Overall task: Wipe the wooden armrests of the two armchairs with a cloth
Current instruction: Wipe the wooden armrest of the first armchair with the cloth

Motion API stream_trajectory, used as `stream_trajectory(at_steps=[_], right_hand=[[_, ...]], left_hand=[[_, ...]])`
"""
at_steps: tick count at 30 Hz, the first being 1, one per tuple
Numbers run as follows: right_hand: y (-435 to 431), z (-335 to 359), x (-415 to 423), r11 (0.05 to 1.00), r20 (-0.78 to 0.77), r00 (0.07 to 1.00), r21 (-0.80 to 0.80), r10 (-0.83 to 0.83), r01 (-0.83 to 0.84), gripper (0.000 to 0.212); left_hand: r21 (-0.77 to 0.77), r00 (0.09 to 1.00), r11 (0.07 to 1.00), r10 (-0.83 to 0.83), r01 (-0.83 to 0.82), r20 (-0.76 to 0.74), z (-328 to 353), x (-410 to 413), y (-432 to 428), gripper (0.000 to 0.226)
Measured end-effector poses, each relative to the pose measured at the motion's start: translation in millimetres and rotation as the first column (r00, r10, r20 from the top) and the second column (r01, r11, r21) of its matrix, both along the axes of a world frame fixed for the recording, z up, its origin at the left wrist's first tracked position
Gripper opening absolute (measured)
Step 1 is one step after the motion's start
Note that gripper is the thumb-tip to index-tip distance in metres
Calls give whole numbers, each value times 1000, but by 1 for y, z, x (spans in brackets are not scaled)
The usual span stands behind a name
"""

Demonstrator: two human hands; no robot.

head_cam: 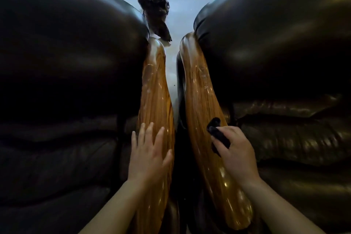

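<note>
Two dark leather armchairs fill the frame, the left chair (66, 74) and the right chair (281, 59), with their glossy wooden armrests running side by side up the centre and a narrow gap of pale floor (173, 74) between them. Your left hand (149, 155) lies flat and open, fingers spread, on the left armrest (153, 97) at lower centre, holding nothing. Your right hand (234, 153) is curled around a dark cloth (218, 135), pressing it onto the right armrest (199, 91) just right of centre. At top centre, a dark gnarled carving (152, 2) stands beyond the armrests.
</note>
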State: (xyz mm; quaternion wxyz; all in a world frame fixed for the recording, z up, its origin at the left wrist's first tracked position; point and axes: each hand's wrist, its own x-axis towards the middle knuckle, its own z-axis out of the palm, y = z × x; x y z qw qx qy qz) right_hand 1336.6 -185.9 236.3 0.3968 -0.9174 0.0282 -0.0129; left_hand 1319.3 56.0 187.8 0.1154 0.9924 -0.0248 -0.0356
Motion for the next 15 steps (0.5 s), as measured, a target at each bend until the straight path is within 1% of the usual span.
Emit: stream_trajectory(at_steps=[2,5,8,11,13,15], right_hand=[[-6,-7,24,1000,32,999,0,-19,19,26],[-8,-14,63,998,62,996,7,-63,63,32],[-4,-19,97,992,65,990,23,-123,122,39],[3,-27,123,992,62,991,11,-122,122,47],[6,-38,132,990,28,997,-124,-67,70,55],[6,-49,134,947,-47,999,-319,17,-31,64]], left_hand=[[-10,999,1000,-16,16,36,-13,22,-9,71],[-23,999,1000,-14,15,35,-33,44,-13,72],[-17,999,999,-30,31,40,-50,46,-9,73],[-59,997,998,-31,35,75,-55,44,-5,70],[-76,995,996,-31,39,94,-55,43,-5,67],[-101,993,994,-29,40,111,-56,44,-5,64]])
